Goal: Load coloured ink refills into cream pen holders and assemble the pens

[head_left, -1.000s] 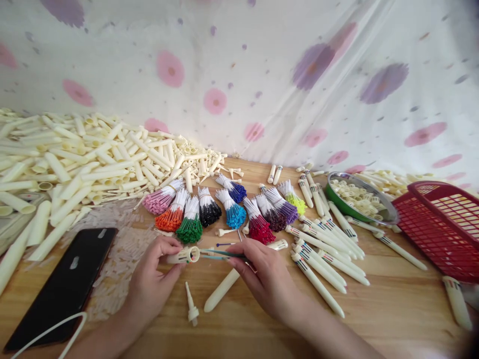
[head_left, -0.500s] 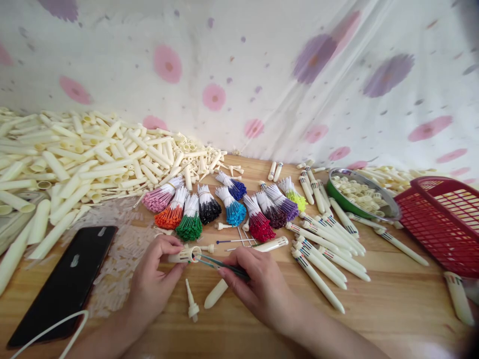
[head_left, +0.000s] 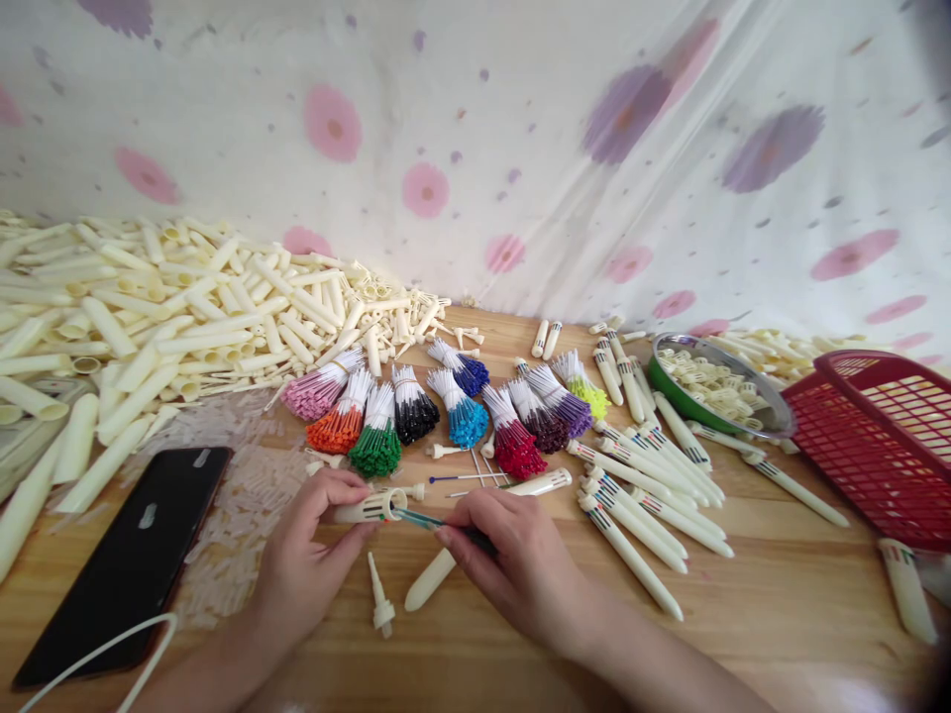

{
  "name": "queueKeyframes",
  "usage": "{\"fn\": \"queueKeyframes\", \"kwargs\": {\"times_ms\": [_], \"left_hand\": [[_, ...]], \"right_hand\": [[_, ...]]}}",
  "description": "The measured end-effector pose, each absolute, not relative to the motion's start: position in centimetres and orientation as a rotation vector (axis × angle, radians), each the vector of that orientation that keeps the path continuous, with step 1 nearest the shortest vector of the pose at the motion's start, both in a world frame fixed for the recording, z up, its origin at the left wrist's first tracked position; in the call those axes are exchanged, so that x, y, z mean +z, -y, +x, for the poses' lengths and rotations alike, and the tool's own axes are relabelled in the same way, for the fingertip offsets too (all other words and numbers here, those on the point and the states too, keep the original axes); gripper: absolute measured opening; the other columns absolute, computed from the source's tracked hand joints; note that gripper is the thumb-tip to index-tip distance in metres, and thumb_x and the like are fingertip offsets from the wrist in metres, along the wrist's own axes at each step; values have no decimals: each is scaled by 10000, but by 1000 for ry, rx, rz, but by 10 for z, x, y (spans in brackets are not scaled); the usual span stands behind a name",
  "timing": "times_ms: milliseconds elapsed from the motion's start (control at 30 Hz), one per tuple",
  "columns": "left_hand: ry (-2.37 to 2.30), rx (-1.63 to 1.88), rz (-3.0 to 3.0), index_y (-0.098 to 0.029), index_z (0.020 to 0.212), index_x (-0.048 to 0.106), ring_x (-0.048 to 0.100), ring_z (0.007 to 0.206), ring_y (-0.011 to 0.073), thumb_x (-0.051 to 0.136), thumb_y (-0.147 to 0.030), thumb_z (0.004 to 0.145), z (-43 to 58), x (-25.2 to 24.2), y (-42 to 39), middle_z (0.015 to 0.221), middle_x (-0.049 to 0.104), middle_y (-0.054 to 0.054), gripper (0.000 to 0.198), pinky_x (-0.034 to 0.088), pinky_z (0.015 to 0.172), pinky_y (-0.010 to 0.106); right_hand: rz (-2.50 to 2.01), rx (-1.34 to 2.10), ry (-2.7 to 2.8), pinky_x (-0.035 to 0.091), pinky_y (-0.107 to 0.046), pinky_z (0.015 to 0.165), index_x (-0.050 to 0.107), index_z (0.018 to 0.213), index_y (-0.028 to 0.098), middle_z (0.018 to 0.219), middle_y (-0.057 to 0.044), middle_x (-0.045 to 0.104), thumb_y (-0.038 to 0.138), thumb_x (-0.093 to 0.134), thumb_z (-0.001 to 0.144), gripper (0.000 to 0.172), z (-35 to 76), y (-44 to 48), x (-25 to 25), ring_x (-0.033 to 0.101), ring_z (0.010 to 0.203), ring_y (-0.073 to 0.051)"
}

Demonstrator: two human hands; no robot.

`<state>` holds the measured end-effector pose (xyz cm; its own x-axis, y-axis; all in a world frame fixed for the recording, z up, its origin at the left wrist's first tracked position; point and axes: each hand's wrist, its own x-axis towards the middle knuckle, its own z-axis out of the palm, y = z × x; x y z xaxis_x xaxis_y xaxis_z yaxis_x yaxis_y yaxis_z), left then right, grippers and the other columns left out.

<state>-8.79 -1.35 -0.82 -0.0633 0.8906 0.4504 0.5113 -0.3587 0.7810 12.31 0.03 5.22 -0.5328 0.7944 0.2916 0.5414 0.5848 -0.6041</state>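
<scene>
My left hand (head_left: 319, 555) pinches a cream slotted pen barrel (head_left: 369, 508) between thumb and fingers, its round open end facing right. Small coloured bits show in the barrel's slots. In my right hand (head_left: 512, 564) is a pair of dark tweezers (head_left: 423, 519), with their tips at the barrel's opening; whether they grip anything is too small to tell. Below the barrel lies a cream pointed plastic piece (head_left: 381, 599). A cream pen tube (head_left: 431, 581) lies partly behind my right hand. Just beyond are loose thin refills (head_left: 475, 477) and a slotted pen piece (head_left: 542, 484).
Colour-sorted refill bundles (head_left: 412, 421) stand mid-table. Cream tubes (head_left: 163, 317) are heaped at the left, near a black phone (head_left: 141, 555) with a white cable. Multicolour pens (head_left: 639, 535) lie right of my hand, before a green bowl (head_left: 658, 386) and a red basket (head_left: 847, 446).
The tweezers' tips have come closer together at the barrel's opening. The barrel has turned and shifted slightly to the right. Everything else lies as before.
</scene>
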Motion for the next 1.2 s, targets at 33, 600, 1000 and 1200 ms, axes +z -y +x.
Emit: {"fn": "queueKeyframes", "kwargs": {"times_ms": [33, 600, 1000, 1200], "left_hand": [[-1494, 1391, 1861, -225, 817, 577, 620, 835, 179, 595, -118, 735, -88, -8, 14, 855, 618, 13, 136, 524, 742, 306], [-1345, 1313, 2117, -259, 991, 661, 672, 878, 187, 622, -176, 780, -91, -1, 12, 929, 713, 33, 230, 557, 766, 281], [-1349, 1320, 2207, -232, 940, 618, 655, 844, 169, 575, -103, 775, -91, 2, 13, 894, 674, 32, 214, 540, 752, 268], [-1519, 1373, 2006, -228, 826, 564, 635, 824, 185, 555, -107, 740, -93, -6, 12, 881, 632, 28, 149, 533, 717, 305]], "right_hand": [[-1047, 599, 2284, 338, -197, 503, 523, 723, 182, 608, 11, 550, 200, 469, 877, 164, 124, -1, 53, 490, 543, -102], [-967, 441, 2420, 339, -221, 536, 503, 739, 176, 641, -7, 563, 183, 429, 905, 182, 132, -4, 61, 483, 578, -117], [-857, 335, 2451, 344, -227, 536, 527, 770, 166, 639, -15, 566, 205, 441, 915, 173, 137, -7, 63, 486, 576, -119], [-987, 391, 2521, 343, -232, 541, 551, 828, 167, 697, -23, 591, 241, 465, 910, 141, 147, -18, 66, 524, 617, -127]]}}
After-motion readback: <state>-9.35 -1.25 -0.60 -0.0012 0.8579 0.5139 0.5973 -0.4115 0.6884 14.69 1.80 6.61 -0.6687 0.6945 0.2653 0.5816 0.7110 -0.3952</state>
